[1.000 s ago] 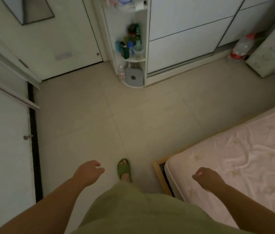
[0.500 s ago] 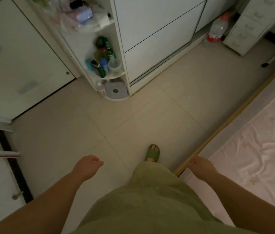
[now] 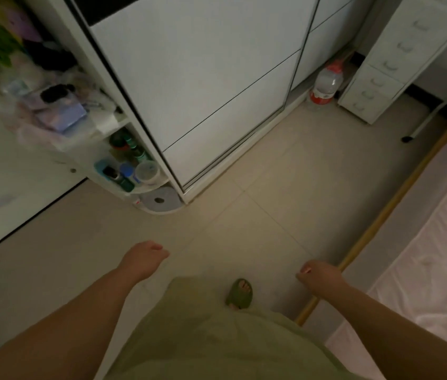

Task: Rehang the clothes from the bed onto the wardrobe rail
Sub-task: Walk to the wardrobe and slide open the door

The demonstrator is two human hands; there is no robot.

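Wardrobe [image 3: 203, 86] doors closed; bottle [image 3: 325, 86] beside drawers [image 3: 397, 58].

I could not see inside the wardrobe [image 3: 195, 86], its sliding doors shut and its top cut off by the upper edge, so any rail stayed hidden from me; the bed [image 3: 430, 270] ran off the right edge and I saw no clothes on the part in view; the clutter on the upper corner shelf [image 3: 52, 105] was smeared by blur and I could not name it; the bottles [image 3: 126, 165] on the shelf below were too small to read; both forearms were cropped at the bottom edge.
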